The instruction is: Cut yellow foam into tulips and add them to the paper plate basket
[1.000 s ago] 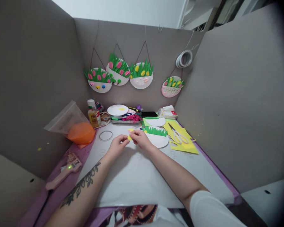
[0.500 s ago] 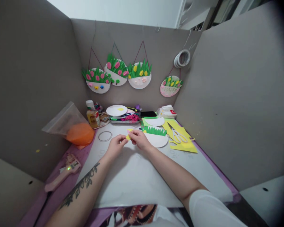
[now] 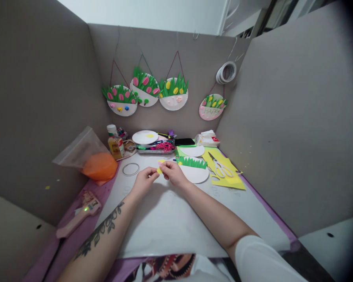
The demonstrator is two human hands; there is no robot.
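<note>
My left hand (image 3: pixel 145 180) and my right hand (image 3: pixel 172 172) meet over the white table sheet (image 3: pixel 161 223), each closed in a pinch on a small yellow paper piece (image 3: pixel 159 170). A bit of pink shows at the piece's upper edge. Just right of my right hand lies a white half plate (image 3: pixel 195 174) with a green paper grass strip (image 3: pixel 194 163) along its top. White-handled scissors (image 3: pixel 222 169) rest on yellow paper (image 3: pixel 233 181) farther right. My fingers partly hide the small piece.
A pink glue gun (image 3: pixel 79 219) and a bag of orange material (image 3: pixel 98 166) are at the left. A metal ring (image 3: pixel 131 169) lies near a bottle (image 3: pixel 116 147). Behind are a tray (image 3: pixel 155 151) and a phone (image 3: pixel 184 141). Decorated plates (image 3: pixel 173 102) hang on the back panel.
</note>
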